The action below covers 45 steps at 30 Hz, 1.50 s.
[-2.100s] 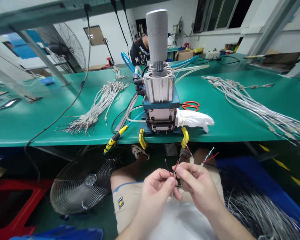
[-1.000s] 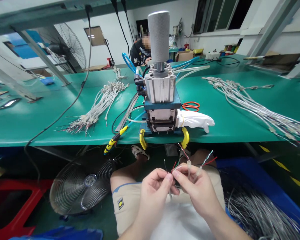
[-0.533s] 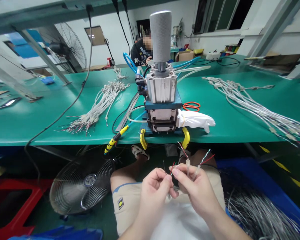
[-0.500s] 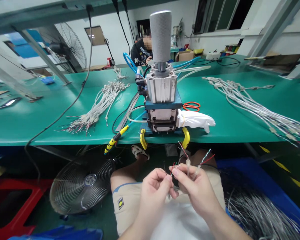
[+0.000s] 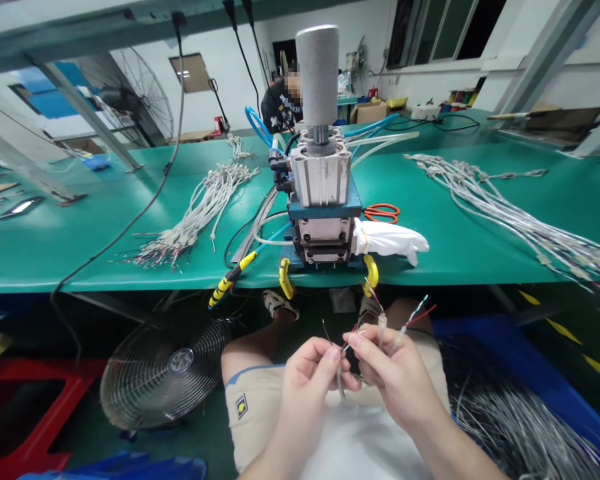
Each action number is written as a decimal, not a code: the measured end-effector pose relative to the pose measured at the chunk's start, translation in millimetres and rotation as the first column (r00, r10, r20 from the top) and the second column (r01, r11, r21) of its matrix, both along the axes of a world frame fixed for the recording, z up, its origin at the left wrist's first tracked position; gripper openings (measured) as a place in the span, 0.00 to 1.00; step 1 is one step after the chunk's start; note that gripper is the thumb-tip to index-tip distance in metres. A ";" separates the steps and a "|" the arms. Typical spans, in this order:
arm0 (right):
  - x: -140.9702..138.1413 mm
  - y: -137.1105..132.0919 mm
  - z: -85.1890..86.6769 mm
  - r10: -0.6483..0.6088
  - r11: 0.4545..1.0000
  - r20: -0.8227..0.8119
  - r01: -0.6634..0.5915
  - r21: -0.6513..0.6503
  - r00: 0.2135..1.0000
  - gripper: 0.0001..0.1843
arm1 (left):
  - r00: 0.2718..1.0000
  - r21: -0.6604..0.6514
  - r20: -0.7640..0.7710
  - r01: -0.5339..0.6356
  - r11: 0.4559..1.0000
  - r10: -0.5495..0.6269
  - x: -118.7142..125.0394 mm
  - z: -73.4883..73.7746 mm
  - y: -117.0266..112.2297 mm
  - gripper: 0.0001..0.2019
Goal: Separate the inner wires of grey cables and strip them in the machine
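Above my lap, my left hand (image 5: 316, 373) pinches a grey cable (image 5: 341, 383) close to its end, where thin black, red and other coloured wires fan out. Beside it, my right hand (image 5: 393, 370) has thumb and forefinger closed on those fine wires. Two more cable ends stick up between the right fingers: one with a clear sleeve (image 5: 383, 322) and reddish and dark strands, another with a red wire (image 5: 425, 313) and a twisted green-white pair. The fingertips of both hands nearly meet. What lies inside the right palm is hidden.
A pneumatic press (image 5: 323, 173) with a knurled cylinder stands at the edge of the green table (image 5: 460, 247). Cable bundles lie left (image 5: 200, 207) and right (image 5: 505, 213). Orange-handled scissors (image 5: 383, 213) rest behind a white cloth (image 5: 393, 241). A floor fan (image 5: 180, 360) stands below; a person (image 5: 280, 100) sits beyond.
My right hand has moved slightly right, its two cable ends shifting with it. The wires at my left fingertips now lean more to the side, and more grey cable shows below them.
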State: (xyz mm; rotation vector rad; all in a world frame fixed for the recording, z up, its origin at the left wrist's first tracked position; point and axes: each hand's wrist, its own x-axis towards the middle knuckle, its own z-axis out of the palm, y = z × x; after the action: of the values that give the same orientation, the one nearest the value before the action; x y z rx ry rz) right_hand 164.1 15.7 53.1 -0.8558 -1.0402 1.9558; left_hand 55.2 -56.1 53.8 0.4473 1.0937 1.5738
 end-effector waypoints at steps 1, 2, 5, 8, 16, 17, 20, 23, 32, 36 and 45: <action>-0.2 0.0 1.3 0.006 1.000 -0.003 -0.005 0.010 1.000 0.15 | 1.000 0.000 -0.007 0.003 1.000 -0.003 -0.1 0.4 0.0 0.12; -0.5 0.1 2.6 0.010 1.000 -0.007 -0.009 0.021 1.000 0.15 | 1.000 0.004 -0.022 0.009 1.000 -0.009 -0.2 0.9 0.1 0.11; -1.6 0.7 5.2 0.007 0.999 -0.011 -0.006 0.036 1.000 0.14 | 0.996 0.006 -0.082 0.018 1.000 -0.018 -0.3 3.0 0.9 0.10; -2.7 0.8 5.1 0.000 0.999 -0.016 0.001 0.033 1.000 0.14 | 0.997 -0.005 -0.077 0.003 1.000 -0.004 -0.2 5.0 2.8 0.11; -2.4 -0.6 3.2 0.060 0.994 0.009 -0.061 0.093 0.998 0.14 | 0.999 0.008 -0.046 -0.023 1.000 0.023 1.3 6.4 3.1 0.11; -2.2 -0.6 3.8 0.060 0.993 0.007 -0.060 0.097 0.998 0.14 | 0.999 0.010 -0.050 -0.019 1.000 0.020 1.5 6.8 2.9 0.11; -1.9 -0.5 6.8 0.057 0.994 -0.012 -0.056 0.093 0.998 0.14 | 0.998 0.016 -0.054 -0.012 1.000 0.013 1.7 7.8 3.4 0.11; -2.1 -0.5 9.6 0.074 0.996 -0.063 -0.070 0.051 0.995 0.14 | 1.000 0.028 -0.011 -0.007 1.000 0.007 0.6 8.5 4.3 0.11; 0.1 1.7 0.4 -0.014 0.995 -0.024 0.016 0.100 1.000 0.12 | 1.000 -0.006 0.024 -0.003 1.000 0.004 -0.6 13.5 1.6 0.12; 1.5 3.0 -3.9 -0.108 0.988 0.020 0.106 0.109 0.994 0.14 | 1.000 -0.023 0.009 -0.020 1.000 0.020 0.1 12.1 3.3 0.13; 5.3 12.5 8.7 -0.157 0.910 0.158 0.080 0.407 0.975 0.12 | 0.944 0.033 0.269 0.191 0.981 -0.192 -7.4 -1.9 7.5 0.15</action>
State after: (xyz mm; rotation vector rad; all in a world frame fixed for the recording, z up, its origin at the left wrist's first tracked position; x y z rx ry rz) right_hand 169.4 28.2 61.8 -0.8582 -1.4041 1.5051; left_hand 47.7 -48.6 51.9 0.3201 0.8101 1.4183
